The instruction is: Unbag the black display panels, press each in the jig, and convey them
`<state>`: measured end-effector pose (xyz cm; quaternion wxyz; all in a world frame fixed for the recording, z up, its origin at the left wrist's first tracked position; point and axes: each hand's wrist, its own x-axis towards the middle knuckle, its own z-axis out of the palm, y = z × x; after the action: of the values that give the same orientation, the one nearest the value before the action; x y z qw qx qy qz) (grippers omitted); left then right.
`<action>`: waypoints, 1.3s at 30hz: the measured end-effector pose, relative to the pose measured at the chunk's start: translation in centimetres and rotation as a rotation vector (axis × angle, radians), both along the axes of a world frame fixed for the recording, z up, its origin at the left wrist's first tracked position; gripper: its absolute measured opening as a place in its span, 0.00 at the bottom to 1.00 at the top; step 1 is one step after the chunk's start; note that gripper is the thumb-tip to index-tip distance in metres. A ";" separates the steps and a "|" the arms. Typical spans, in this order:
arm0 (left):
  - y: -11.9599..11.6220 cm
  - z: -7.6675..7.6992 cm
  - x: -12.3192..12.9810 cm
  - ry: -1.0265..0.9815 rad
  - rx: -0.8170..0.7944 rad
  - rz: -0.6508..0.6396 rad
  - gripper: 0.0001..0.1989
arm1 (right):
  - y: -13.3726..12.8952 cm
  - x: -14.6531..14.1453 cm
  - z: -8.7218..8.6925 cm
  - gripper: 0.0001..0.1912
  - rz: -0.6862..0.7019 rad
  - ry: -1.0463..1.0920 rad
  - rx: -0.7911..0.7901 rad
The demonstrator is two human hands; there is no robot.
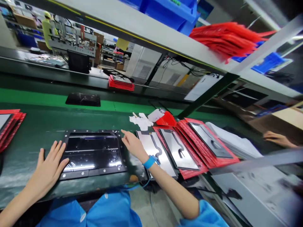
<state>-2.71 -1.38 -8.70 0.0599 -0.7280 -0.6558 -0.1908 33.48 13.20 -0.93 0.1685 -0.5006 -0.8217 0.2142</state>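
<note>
A black rectangular frame (104,171) with a glossy dark panel (94,151) inside lies flat on the green mat before me. Round pale dots line its border. My left hand (50,164) rests at the frame's left edge, fingers spread and holding nothing. At the upper right corner is my right hand (133,145), index finger stretched out and nothing visible in it; whether the fingertip touches the frame I cannot tell. A blue wrist strap (149,162) with a cord circles my right wrist. Just right of that hand lies a silver-backed display panel (153,148), partly under my forearm.
More silver panels (178,151) lie on red bubble bags (194,173) to the right. Crumpled white paper (141,121) and a small white bottle (155,115) sit behind. A dark plate (83,99) lies farther back. Another person's hand (279,138) shows at far right. A shelf (151,26) crosses overhead.
</note>
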 end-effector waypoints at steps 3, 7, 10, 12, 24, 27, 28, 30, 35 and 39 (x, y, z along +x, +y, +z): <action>0.0 0.1 0.3 0.027 0.022 0.027 0.36 | 1.3 -3.3 0.5 0.31 0.222 -0.010 0.087; -0.2 0.5 0.9 0.029 0.051 0.049 0.34 | 2.1 -6.5 0.2 0.34 0.410 -0.044 0.139; -0.3 0.9 1.3 -0.015 0.032 0.059 0.32 | 2.7 -7.3 0.3 0.32 0.478 -0.043 0.157; -0.4 1.4 1.5 -0.097 -0.001 0.063 0.31 | 2.9 -7.5 0.5 0.31 0.529 -0.023 0.149; -0.6 3.2 1.4 -0.439 -0.141 0.105 0.24 | 6.8 -9.8 0.4 0.20 0.504 0.267 -0.259; -0.4 3.8 2.4 -0.479 -0.091 0.097 0.19 | 6.9 -9.7 2.2 0.20 0.513 0.315 -0.345; -0.2 4.1 3.1 -0.532 -0.063 0.093 0.18 | 6.7 -9.4 3.1 0.20 0.514 0.324 -0.358; 0.6 4.8 4.7 -0.781 -0.029 0.102 0.17 | 6.3 -8.5 5.4 0.21 0.500 0.356 -0.367; 6.4 9.1 10.1 -1.585 -0.186 0.017 0.16 | 8.2 -3.6 11.2 0.17 0.359 0.439 -0.229; 16.5 12.3 13.9 -1.803 -0.272 -0.094 0.17 | 14.5 3.7 14.2 0.19 0.166 0.334 -0.043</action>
<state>11.15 15.13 3.60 -0.5695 -0.3298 -0.4404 -0.6107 37.20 27.73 13.29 0.2734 -0.3923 -0.8159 0.3250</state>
